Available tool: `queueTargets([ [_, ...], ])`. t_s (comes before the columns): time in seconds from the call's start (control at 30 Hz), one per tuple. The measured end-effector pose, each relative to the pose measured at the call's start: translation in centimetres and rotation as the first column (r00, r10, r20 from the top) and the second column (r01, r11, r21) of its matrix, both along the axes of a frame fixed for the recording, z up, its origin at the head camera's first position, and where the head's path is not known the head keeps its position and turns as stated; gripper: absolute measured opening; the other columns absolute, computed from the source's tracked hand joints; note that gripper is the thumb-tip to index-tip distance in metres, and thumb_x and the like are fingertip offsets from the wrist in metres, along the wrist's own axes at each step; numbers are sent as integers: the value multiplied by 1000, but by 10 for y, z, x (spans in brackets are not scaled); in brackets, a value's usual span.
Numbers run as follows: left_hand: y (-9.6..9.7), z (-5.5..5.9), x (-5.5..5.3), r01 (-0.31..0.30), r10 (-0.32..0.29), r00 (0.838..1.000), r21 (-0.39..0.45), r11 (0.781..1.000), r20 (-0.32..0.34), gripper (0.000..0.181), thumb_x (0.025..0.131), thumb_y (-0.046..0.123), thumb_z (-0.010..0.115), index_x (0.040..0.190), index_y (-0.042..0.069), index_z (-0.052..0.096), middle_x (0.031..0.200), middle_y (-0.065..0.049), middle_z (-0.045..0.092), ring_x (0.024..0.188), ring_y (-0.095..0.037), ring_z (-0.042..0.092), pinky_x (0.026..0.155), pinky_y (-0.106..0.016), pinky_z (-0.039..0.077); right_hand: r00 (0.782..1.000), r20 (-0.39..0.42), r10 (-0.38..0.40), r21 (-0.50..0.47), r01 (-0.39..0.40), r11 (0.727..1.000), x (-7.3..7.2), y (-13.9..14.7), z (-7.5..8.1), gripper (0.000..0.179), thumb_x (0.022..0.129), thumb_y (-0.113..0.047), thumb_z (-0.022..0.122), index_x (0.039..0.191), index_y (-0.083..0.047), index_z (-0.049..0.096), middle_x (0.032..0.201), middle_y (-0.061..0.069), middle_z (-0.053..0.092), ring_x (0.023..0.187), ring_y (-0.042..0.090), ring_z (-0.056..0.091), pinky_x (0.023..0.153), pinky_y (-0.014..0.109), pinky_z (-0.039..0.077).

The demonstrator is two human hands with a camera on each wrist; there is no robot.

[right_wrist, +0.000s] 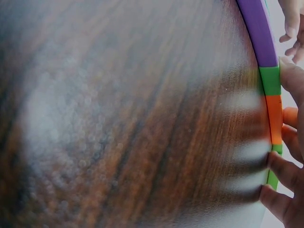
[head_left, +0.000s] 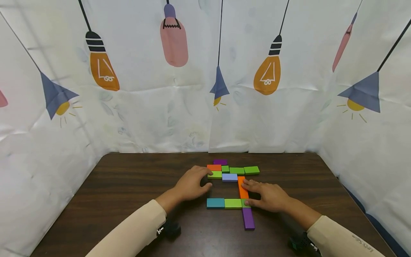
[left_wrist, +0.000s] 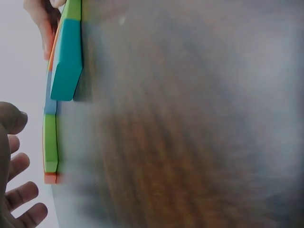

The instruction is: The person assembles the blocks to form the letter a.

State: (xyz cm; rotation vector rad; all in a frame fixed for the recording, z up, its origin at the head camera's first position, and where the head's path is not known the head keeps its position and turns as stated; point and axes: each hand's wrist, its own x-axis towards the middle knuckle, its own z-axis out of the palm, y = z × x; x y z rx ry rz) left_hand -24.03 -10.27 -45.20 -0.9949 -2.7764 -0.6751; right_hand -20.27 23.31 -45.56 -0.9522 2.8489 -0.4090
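Note:
My left hand (head_left: 192, 182) reaches over the left end of the flat coloured blocks, its index fingertip right at a lime block (head_left: 216, 175) beside an orange-red block (head_left: 214, 167). In the left wrist view its fingers (left_wrist: 21, 195) are spread, holding nothing. My right hand (head_left: 269, 195) lies at the right side, with fingertips on the upright orange block (head_left: 242, 191) and the thumb at a small green block (head_left: 244, 206), which it partly covers. A purple block (head_left: 248, 219) extends below that one. Leftward run a lime block (head_left: 232, 203) and a teal block (head_left: 215, 203).
The upper group also has a blue block (head_left: 229, 177), a small green block (head_left: 225, 169), two longer green blocks to its right, and a purple block (head_left: 220, 162) at the top. All lie on a dark wooden table (head_left: 144, 178). A white printed curtain (head_left: 192, 117) surrounds it.

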Motion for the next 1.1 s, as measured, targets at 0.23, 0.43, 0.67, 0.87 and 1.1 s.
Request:
queueTargets([
  [0.23, 3, -2, -9, -45, 46, 998, -24, 999, 34, 42, 96, 31, 71, 133, 11, 64, 130, -4, 66, 124, -28, 54, 105, -50, 44, 1000, -7, 2, 7, -2, 1000, 1, 0, 0, 76, 96, -69, 54, 152, -18, 52, 157, 1, 45, 136, 31, 51, 65, 34, 52],
  [0.43, 4, -5, -15, -68, 70, 996, -56, 996, 46, 45, 97, 34, 70, 136, 13, 64, 132, -2, 66, 125, -29, 53, 104, -49, 44, 1000, -3, -1, 9, 1, 1000, 1, -1, 1, 76, 96, -69, 53, 152, -18, 52, 156, 0, 46, 137, 29, 51, 65, 33, 51],
  [0.67, 2, -5, -18, -97, 101, 993, -75, 992, 59, 46, 97, 36, 70, 137, 14, 64, 133, -2, 66, 127, -29, 52, 105, -50, 44, 1000, -6, -1, 11, 1, 1000, 1, -1, 1, 76, 96, -69, 53, 152, -19, 52, 157, 0, 45, 137, 30, 51, 66, 35, 52],
  [0.87, -3, -4, -21, -114, 118, 991, -73, 991, 55, 43, 97, 33, 70, 136, 14, 64, 133, -1, 66, 129, -29, 51, 106, -48, 44, 1000, -1, -5, 10, 5, 1000, 1, -2, 2, 76, 96, -69, 53, 152, -19, 52, 157, 0, 45, 137, 30, 51, 63, 33, 51],
  [1.1, -12, -3, -24, -121, 124, 992, -108, 987, 20, 44, 99, 35, 67, 137, 13, 64, 138, -5, 62, 131, -31, 50, 108, -50, 42, 1000, 12, -7, 8, 7, 1000, 0, -1, 1, 77, 96, -69, 54, 153, -18, 51, 157, 0, 45, 138, 31, 50, 58, 29, 47],
])
